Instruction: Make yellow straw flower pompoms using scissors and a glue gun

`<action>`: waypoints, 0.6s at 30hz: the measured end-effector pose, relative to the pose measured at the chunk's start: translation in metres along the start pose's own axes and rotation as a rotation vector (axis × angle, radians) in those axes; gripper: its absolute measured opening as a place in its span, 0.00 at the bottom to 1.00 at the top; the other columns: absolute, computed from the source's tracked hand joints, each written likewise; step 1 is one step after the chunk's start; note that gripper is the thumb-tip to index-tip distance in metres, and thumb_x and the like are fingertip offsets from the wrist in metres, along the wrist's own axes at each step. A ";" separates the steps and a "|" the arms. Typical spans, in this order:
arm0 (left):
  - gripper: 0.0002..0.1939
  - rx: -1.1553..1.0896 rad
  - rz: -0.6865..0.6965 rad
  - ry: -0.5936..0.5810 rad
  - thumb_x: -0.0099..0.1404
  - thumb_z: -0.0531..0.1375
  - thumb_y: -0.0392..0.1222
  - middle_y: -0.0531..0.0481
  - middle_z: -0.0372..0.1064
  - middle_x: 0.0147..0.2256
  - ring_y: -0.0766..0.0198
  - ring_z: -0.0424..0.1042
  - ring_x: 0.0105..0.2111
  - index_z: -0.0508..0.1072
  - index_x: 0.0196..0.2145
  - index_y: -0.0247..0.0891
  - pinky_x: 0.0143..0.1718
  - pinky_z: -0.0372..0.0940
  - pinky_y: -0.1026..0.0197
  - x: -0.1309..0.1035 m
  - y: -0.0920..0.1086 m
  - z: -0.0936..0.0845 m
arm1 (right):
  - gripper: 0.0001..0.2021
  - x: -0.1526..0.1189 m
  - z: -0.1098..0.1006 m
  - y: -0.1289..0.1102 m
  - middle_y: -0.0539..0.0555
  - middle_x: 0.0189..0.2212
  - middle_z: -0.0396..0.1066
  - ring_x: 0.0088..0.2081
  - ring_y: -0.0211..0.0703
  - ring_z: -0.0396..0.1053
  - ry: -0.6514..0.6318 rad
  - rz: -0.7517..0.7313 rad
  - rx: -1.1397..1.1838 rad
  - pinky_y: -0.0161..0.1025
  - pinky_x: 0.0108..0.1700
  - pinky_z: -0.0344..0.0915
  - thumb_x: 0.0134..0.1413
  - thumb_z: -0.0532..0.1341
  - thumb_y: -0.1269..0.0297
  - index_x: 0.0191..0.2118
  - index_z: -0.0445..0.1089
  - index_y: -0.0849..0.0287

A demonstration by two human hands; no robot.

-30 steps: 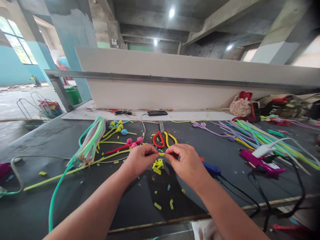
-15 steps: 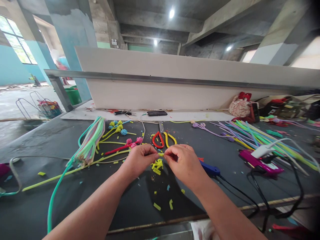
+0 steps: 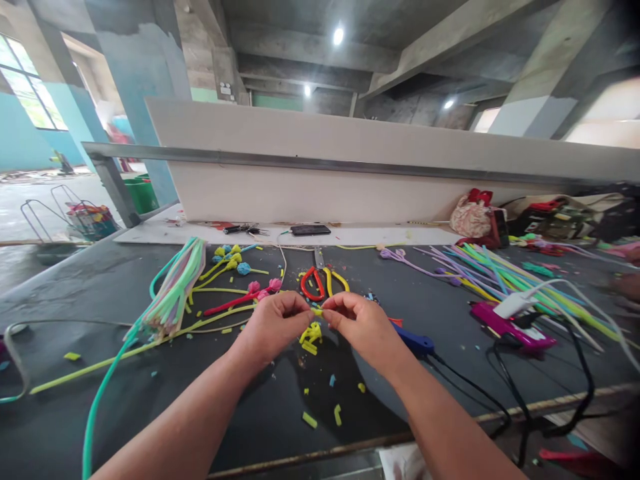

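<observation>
Nearby, scissors (image 3: 320,263) (handles toward the yellow piece (image 3: 317,311)), scraps (image 3: 309,348), blue corded tool (image 3: 416,342).

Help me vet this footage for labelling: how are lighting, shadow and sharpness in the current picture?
Head view: the yellow snippet between left hand and right hand looks soft, too small for fine detail; a shadow darkens the black tabletop nearer the camera; the ceiling lamps glare white; the frame's right border is dark and blurred.
</observation>
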State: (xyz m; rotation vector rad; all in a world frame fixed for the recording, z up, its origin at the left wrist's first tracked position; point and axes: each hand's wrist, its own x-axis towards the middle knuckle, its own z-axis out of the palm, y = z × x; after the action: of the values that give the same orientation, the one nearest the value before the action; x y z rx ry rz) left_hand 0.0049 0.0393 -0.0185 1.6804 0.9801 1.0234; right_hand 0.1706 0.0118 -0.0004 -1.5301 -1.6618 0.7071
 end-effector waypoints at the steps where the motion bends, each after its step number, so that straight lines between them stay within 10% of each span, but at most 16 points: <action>1: 0.09 -0.002 0.012 0.016 0.54 0.59 0.43 0.56 0.59 0.21 0.71 0.55 0.22 0.67 0.22 0.34 0.24 0.51 0.67 0.000 0.000 0.001 | 0.07 0.000 0.000 0.000 0.51 0.28 0.72 0.30 0.40 0.69 -0.024 0.027 0.079 0.37 0.34 0.64 0.48 0.60 0.62 0.33 0.69 0.59; 18: 0.07 0.106 0.158 0.104 0.55 0.58 0.41 0.56 0.61 0.21 0.72 0.55 0.21 0.70 0.23 0.35 0.23 0.52 0.68 -0.003 0.001 0.002 | 0.11 -0.001 0.012 0.001 0.49 0.27 0.70 0.24 0.34 0.67 -0.127 0.216 0.711 0.35 0.32 0.64 0.48 0.63 0.58 0.34 0.65 0.60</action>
State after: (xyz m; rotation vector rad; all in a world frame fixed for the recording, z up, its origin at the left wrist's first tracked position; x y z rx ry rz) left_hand 0.0061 0.0353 -0.0192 1.8310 0.9953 1.1905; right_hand 0.1610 0.0120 -0.0080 -1.1585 -1.1382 1.3605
